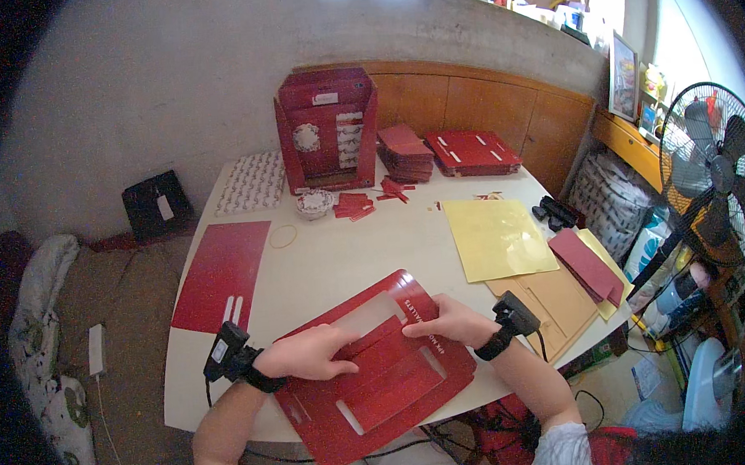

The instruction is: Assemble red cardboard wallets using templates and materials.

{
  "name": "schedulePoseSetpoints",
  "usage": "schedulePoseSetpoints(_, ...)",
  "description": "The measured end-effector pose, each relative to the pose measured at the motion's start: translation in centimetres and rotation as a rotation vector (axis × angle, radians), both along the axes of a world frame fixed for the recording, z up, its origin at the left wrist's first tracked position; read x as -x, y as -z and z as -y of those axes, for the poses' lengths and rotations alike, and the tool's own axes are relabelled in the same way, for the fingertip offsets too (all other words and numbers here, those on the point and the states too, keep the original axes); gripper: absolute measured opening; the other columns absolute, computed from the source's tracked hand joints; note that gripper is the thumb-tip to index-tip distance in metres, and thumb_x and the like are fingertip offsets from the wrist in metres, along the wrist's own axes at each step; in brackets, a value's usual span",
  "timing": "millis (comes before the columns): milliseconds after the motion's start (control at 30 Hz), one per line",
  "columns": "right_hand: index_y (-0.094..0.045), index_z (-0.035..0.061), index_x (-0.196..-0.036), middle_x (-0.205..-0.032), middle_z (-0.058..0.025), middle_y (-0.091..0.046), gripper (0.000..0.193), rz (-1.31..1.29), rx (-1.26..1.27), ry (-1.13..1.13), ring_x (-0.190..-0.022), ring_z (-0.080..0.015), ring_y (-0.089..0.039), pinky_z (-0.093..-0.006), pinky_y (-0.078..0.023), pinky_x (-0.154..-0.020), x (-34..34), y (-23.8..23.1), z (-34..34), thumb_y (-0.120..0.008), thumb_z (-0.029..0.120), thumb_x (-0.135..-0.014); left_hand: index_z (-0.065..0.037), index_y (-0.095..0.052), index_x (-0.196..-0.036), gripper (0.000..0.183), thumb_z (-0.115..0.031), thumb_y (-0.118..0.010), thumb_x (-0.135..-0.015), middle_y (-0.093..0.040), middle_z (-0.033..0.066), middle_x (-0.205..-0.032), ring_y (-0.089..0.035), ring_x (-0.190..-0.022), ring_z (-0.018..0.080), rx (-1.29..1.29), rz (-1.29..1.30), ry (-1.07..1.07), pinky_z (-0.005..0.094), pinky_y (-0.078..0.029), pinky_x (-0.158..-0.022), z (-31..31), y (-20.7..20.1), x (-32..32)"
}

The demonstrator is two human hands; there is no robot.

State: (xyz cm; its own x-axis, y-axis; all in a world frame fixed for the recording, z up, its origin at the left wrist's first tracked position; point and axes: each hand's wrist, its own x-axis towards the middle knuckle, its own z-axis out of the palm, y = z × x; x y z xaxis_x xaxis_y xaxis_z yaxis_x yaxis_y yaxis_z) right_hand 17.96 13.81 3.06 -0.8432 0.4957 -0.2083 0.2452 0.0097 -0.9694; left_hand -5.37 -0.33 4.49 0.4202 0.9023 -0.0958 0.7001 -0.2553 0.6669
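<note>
A red printed card sheet (pixel 381 392) with rectangular cut-outs and rounded corners lies tilted in front of me, its near corner over the table's front edge. My left hand (pixel 311 352) rests on its left part, thumb apart from the stretched fingers, whose tips are blurred over a pale cut-out. At the sheet's right side my right hand (pixel 453 322) grips the edge, thumb on top and the other fingers partly hidden. A plain red sheet (pixel 221 270) with two white strips lies to the left.
At the back of the white table (pixel 340 255) stand a red display box (pixel 328 134), stacked red cards (pixel 406 153) and a red sheet stack (pixel 474 153). Yellow sheets (pixel 499 238) and brown cardboard (pixel 545 316) lie right. A black fan (pixel 712 147) stands beyond.
</note>
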Motion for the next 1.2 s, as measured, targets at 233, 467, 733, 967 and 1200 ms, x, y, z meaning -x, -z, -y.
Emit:
schedulePoseSetpoints(233, -0.065, 0.0028, -0.103, -0.088, -0.0032, -0.068, 0.032, -0.023, -0.033, 0.027, -0.077, -0.0134, -0.064, -0.0296, -0.052, -0.070, -0.5, -0.2, -0.4, -0.076, 0.024, -0.082, 0.005, -0.050, -0.117, 0.038, -0.010, -0.065, -0.084, -0.060, 0.0260, -0.103, -0.059, -0.101, 0.0405, -0.087, 0.012, 0.023, 0.0432, -0.048, -0.084, 0.2, 0.2, 0.3)
schedulePoseSetpoints(467, -0.064, 0.0033, -0.105, -0.093, -0.0023, -0.066, 0.031, -0.039, 0.003, 0.041, -0.082, -0.0115, -0.062, -0.0287, -0.051, -0.074, -0.6, 0.2, -0.9, -0.075, 0.022, -0.083, 0.001, -0.047, -0.125, 0.046, -0.015, -0.067, -0.087, -0.062, 0.0221, -0.112, -0.061, -0.108, 0.0366, 0.002, -0.031, -0.039, 0.0412, -0.049, -0.090, -0.3, -0.4, 0.5)
schedulePoseSetpoints(733, -0.063, 0.0042, -0.107, -0.097, -0.0020, -0.066, 0.031, -0.007, 0.027, 0.078, -0.085, -0.0117, -0.062, -0.0289, -0.050, -0.078, -0.6, -0.6, -0.8, -0.075, 0.018, -0.082, 0.000, -0.047, -0.123, 0.048, -0.015, -0.070, -0.085, -0.062, 0.0209, -0.113, -0.061, -0.109, 0.0343, -0.078, 0.052, -0.047, 0.0425, -0.049, -0.092, -0.4, -0.1, 0.7)
schedulePoseSetpoints(967, -0.064, 0.0058, -0.106, -0.092, -0.0007, -0.066, 0.028, -0.047, 0.042, 0.155, -0.080, -0.0107, -0.060, -0.0289, -0.049, -0.073, -0.8, -0.1, -1.1, -0.072, 0.025, -0.086, 0.000, -0.047, -0.126, 0.059, -0.023, -0.075, -0.080, -0.054, 0.0211, -0.121, -0.053, -0.116, 0.0363, -0.528, -0.055, -0.141, 0.0432, -0.044, -0.098, -0.6, -0.2, -1.9)
schedulePoseSetpoints(1200, -0.062, 0.0053, -0.110, -0.099, -0.0024, -0.066, 0.027, -0.075, 0.195, 0.214, -0.085, -0.0110, -0.063, -0.0278, -0.052, -0.074, -0.1, -0.8, -0.3, -0.067, 0.022, -0.090, 0.005, -0.044, -0.130, 0.074, -0.040, -0.072, -0.079, -0.050, 0.0214, -0.119, -0.049, -0.109, 0.0390, -0.746, -0.335, -0.183, 0.0463, -0.040, -0.096, -0.4, 2.8, -4.2)
